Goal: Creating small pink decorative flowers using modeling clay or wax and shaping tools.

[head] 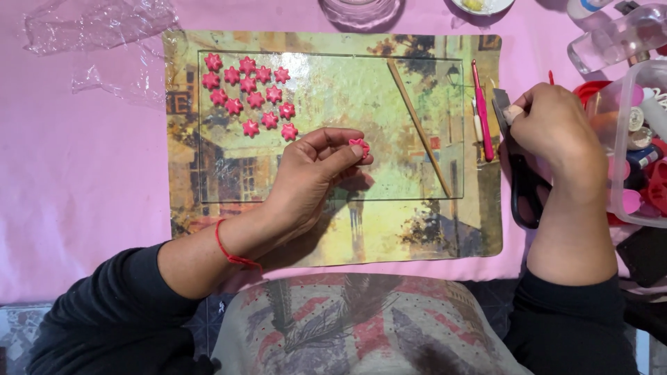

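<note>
My left hand (314,170) hovers over the middle of a clear work sheet (389,167) and pinches a small pink clay star (360,146) between thumb and fingers. Several matching pink stars (250,94) lie in rows at the sheet's top left. My right hand (552,128) rests at the right edge of the painted placemat (417,229), its fingers closed around a small dark blade tool (501,105). Black-handled scissors (524,191) lie just under that hand.
A thin wooden stick (419,127) lies diagonally on the sheet. A pink-handled tool (481,114) lies beside it. A clear plastic box (639,139) of craft supplies stands at the right. Crumpled plastic wrap (97,42) lies top left on the pink cloth (76,194).
</note>
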